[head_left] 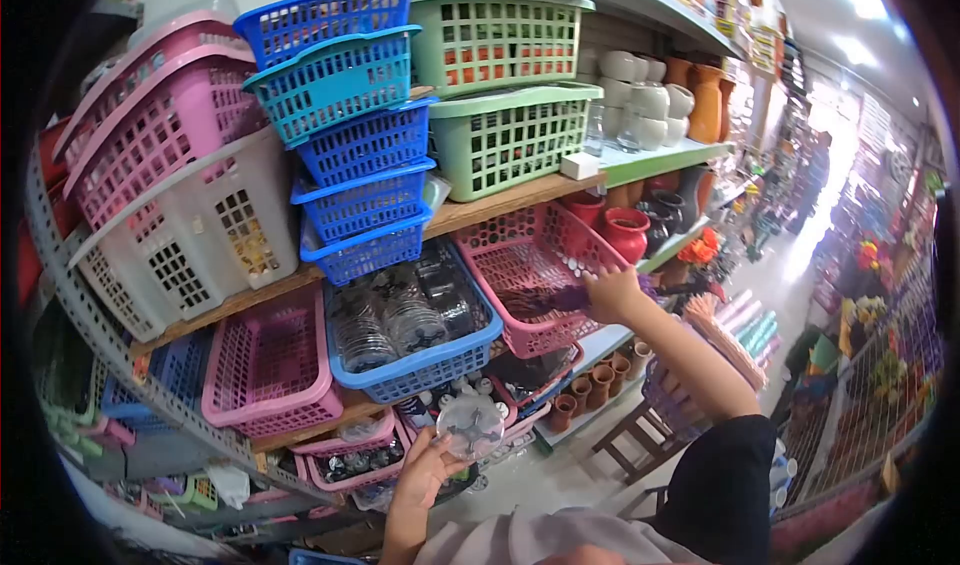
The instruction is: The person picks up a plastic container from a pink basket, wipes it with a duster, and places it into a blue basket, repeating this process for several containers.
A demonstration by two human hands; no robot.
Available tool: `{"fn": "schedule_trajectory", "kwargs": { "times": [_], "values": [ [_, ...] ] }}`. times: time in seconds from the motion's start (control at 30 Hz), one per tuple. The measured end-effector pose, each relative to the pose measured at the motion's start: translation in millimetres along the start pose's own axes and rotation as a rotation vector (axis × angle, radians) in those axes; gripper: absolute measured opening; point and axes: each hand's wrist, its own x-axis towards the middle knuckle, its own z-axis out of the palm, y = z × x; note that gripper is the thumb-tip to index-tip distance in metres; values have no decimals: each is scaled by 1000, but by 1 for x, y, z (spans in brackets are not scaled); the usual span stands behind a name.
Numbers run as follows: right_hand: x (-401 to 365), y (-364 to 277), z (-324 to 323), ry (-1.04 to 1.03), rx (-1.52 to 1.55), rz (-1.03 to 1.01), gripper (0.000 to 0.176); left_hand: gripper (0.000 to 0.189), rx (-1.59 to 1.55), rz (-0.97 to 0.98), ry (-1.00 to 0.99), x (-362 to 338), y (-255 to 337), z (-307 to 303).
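My left hand (424, 473) is low in the middle, its fingers closed on the edge of a round clear plastic piece (471, 426). My right hand (612, 293) is at the right rim of a pink basket (540, 337), with its fingers bent over the edge; dark purple material lies beside and below it. Whether the fingers grip the rim or something else is unclear. Left of the pink basket, a blue basket (415, 380) holds stacks of clear plastic pieces. An empty-looking pink basket (270, 424) sits farther left.
Blue baskets (365, 253) and green baskets (512, 147) are stacked on the wooden shelf (510, 203). Red pots (626, 233) and small clay pots (562, 412) stand on shelves to the right. A dark stool (640, 452) is below. An aisle runs toward the bright doorway, where a person (815, 177) stands.
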Motion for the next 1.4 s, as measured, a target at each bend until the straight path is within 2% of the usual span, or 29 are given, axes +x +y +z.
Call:
{"fn": "schedule_trajectory", "kwargs": {
  "times": [0.03,0.07,0.1,0.23,0.33,0.37,0.43,0.5,0.57,0.63,0.7,0.8,0.83,0.9,0.93,0.97,1.03,1.07,1.1,1.17,1.23,1.3,1.33,1.4],
  "values": [
    [8,6,-6,-196,20,-20,59,33,-12,16,20,-2,-4,2],
    [11,12,-10,-291,70,-34,61,31,-28,15,54,-4,-8,4],
    [16,17,-6,-286,65,-57,61,30,-44,12,86,-7,-13,5],
    [13,38,9,-162,52,-152,48,28,-109,80,114,-6,-37,11],
    [-22,41,24,328,202,-116,46,27,-147,108,139,-1,-60,20],
    [-37,39,26,331,205,-130,46,27,-174,118,121,3,-71,20],
    [-69,36,33,384,484,-44,50,28,-202,139,132,3,-84,28],
    [-94,37,56,387,749,-155,56,26,-254,171,162,4,-89,40],
    [-119,35,53,124,1014,-182,57,26,-275,206,179,4,-94,46],
    [-131,27,67,27,1202,-258,52,27,-296,236,201,5,-98,51],
    [-145,19,73,6,1444,-456,47,28,-304,320,201,4,-101,57],
    [-159,17,89,-269,1372,-528,42,33,-280,389,219,0,-108,61],
    [-161,17,95,-285,1373,-538,42,33,-283,389,236,0,-114,58],
    [-161,16,109,-292,1280,-723,37,24,-352,453,240,0,-125,52],
    [-164,16,95,-336,1204,-627,33,26,-335,496,238,-4,-124,59],
    [-166,8,94,-338,1201,-638,33,26,-337,503,245,-7,-121,66],
    [-174,-8,99,-110,1148,-403,33,27,-243,436,383,-11,-115,80],
    [-180,-15,107,-72,1129,-407,33,30,-227,449,374,-13,-116,85],
    [-184,-22,114,1,1183,-520,32,30,-229,457,379,-12,-124,80],
    [-193,-28,111,-114,1139,-668,30,36,-140,392,383,-8,-146,64],
    [-195,-34,115,-111,1151,-668,30,42,-160,402,389,-14,-146,73],
    [-200,-39,111,4,1043,-369,32,36,-69,351,413,-18,-151,77],
    [-203,-39,116,-1,1046,-370,32,33,-24,324,425,-21,-154,77],
    [-203,-37,130,-12,1119,-532,35,35,-94,331,396,-23,-153,73]
  ]
}}
